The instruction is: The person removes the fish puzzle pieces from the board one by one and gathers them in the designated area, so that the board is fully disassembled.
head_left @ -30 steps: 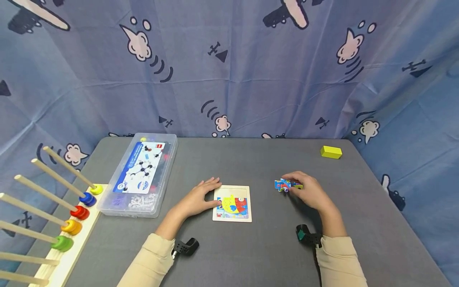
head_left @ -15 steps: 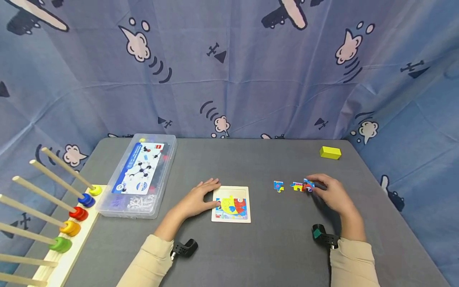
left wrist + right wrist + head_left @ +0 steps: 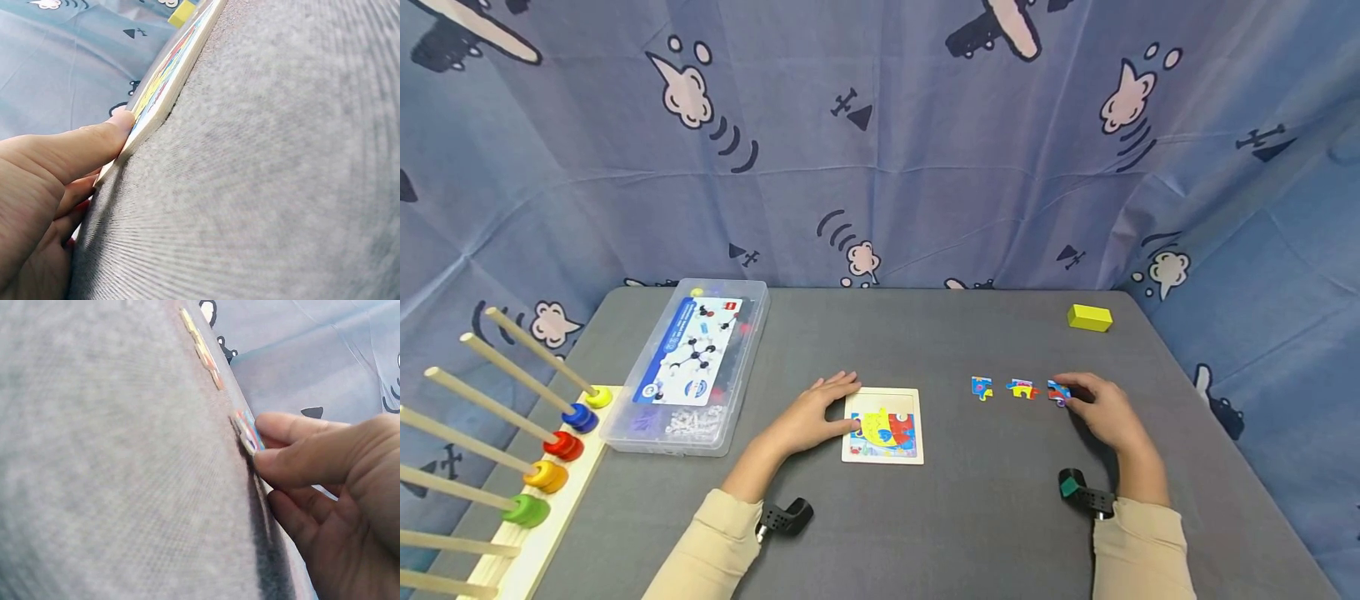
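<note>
Counting from my remote post, I find three loose puzzle pieces (image 3: 1021, 389) in one row on the bench (image 3: 955, 525): two lie free, and the rightmost piece (image 3: 1057, 392) is pinched in the grip of the right hand (image 3: 1105, 410). The left hand (image 3: 809, 415) has a relaxed grip, with its thumb on the edge of one puzzle tray (image 3: 883, 398); one plastic box (image 3: 688, 367) and one yellow block (image 3: 1089, 317) are also there.

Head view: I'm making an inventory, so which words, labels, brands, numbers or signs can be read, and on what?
None legible.
Label on the clear plastic box: printed lines, too small and blurred to read.
Red mark in the label's corner: also too small to read.
</note>
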Demonstrator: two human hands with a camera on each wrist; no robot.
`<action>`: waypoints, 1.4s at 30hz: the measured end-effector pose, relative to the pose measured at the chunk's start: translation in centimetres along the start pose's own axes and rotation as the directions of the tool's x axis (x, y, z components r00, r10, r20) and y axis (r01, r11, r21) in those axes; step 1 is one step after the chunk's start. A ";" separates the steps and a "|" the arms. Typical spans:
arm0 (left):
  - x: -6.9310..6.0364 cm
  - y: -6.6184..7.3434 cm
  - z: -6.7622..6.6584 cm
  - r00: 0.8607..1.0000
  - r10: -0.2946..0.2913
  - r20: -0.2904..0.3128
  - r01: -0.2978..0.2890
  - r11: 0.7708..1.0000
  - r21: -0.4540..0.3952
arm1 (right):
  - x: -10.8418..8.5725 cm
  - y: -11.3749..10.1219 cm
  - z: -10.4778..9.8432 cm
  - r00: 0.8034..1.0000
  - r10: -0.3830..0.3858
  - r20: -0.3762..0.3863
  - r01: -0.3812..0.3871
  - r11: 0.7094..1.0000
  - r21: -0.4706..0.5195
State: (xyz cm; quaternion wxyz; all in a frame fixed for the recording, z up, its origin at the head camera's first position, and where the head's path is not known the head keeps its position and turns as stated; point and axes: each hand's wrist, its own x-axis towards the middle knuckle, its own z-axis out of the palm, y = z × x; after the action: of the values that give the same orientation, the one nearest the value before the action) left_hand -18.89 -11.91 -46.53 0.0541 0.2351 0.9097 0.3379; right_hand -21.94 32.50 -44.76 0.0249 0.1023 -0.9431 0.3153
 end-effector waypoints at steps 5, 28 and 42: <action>0.1 0.0 -0.1 1.000 0.002 0.001 -0.002 1.000 0.002 | 0.0 0.0 0.1 1.000 0.015 -0.023 -0.015 1.000 -0.003; 0.1 0.1 -0.1 1.000 -0.001 -0.007 0.001 1.000 0.001 | -0.3 0.9 0.0 0.998 0.063 0.005 -0.063 0.994 0.093; 0.0 -0.1 0.1 1.000 0.012 -0.011 -0.012 1.000 -0.013 | -0.6 0.1 -0.4 0.995 0.096 0.023 -0.098 0.989 0.111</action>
State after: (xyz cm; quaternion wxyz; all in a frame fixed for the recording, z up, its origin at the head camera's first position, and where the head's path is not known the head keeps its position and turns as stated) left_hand -18.91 -11.91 -46.72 0.0484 0.2384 0.9064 0.3453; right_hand -21.37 32.92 -44.53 -0.0043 0.0603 -0.9280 0.3676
